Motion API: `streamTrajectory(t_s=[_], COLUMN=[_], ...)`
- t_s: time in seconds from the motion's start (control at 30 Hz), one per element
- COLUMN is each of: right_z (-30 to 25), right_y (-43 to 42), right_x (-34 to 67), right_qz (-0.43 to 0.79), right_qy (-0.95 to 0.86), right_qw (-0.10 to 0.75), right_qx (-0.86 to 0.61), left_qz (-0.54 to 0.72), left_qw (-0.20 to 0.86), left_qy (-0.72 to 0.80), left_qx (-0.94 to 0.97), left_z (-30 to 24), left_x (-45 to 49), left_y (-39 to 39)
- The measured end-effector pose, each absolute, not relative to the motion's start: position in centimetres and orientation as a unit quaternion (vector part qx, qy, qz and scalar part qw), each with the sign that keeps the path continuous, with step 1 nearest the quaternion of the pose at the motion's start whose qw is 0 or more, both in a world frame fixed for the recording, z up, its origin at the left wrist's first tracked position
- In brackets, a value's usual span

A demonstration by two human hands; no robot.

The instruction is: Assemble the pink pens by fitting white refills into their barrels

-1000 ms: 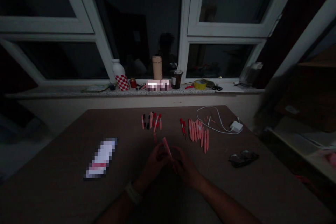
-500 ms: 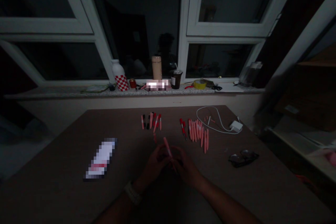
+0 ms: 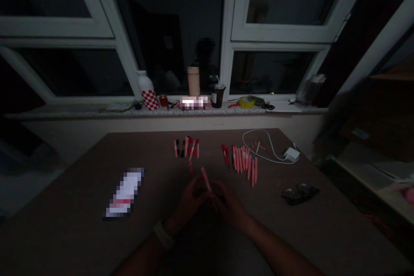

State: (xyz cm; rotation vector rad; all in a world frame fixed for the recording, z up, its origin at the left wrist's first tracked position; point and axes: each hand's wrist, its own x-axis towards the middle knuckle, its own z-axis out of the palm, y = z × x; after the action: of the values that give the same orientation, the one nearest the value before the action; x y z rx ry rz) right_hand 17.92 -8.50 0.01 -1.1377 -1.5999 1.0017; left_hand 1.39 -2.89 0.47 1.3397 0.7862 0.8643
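Observation:
Both hands meet over the near middle of the table around a slim pink pen (image 3: 206,178). My left hand (image 3: 193,195) has its fingers closed on the pen, and my right hand (image 3: 228,205) grips its lower part. The pen is tilted, its upper end pointing away from me and slightly left. Beyond the hands lies a small red piece (image 3: 190,168). Farther back is a group of pink pen parts (image 3: 192,151) with red and black caps. To the right, several pink pens (image 3: 241,159) lie side by side, next to red pens (image 3: 226,156). Dim light hides finger details.
A phone (image 3: 124,193), partly pixelated, lies at left. Glasses (image 3: 299,194) and a white charger (image 3: 291,154) with its looped cable are at right. The windowsill (image 3: 174,113) holds a checkered bottle (image 3: 148,92), a beige flask (image 3: 193,81), a drink cup (image 3: 217,95) and yellow tape (image 3: 247,102).
The view has shifted very slightly. Both hands stay in nearly the same place on the pen, and the things on the table lie as before.

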Motion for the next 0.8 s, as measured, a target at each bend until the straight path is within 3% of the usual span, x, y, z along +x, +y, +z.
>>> streamTrajectory(t_s=[0.3,0.5,0.8], right_z=[-0.91,-0.31,-0.34], right_y=[-8.12,-8.48,-8.42], right_x=[18.13,18.15,18.13], right_qz=[0.343,0.381,0.327], right_qy=[-0.65,-0.649,-0.677], right_qw=[0.449,0.442,0.413], right_qx=[-0.508,-0.489,-0.514], left_qz=[0.433,0.429,0.422], left_qw=[0.576,0.597,0.6], left_qy=[0.395,0.385,0.385], left_qx=[0.57,0.558,0.56], left_z=[0.61,0.14,0.44], left_x=[1.28,1.17,1.28], left_y=[-2.64,-2.43,-2.56])
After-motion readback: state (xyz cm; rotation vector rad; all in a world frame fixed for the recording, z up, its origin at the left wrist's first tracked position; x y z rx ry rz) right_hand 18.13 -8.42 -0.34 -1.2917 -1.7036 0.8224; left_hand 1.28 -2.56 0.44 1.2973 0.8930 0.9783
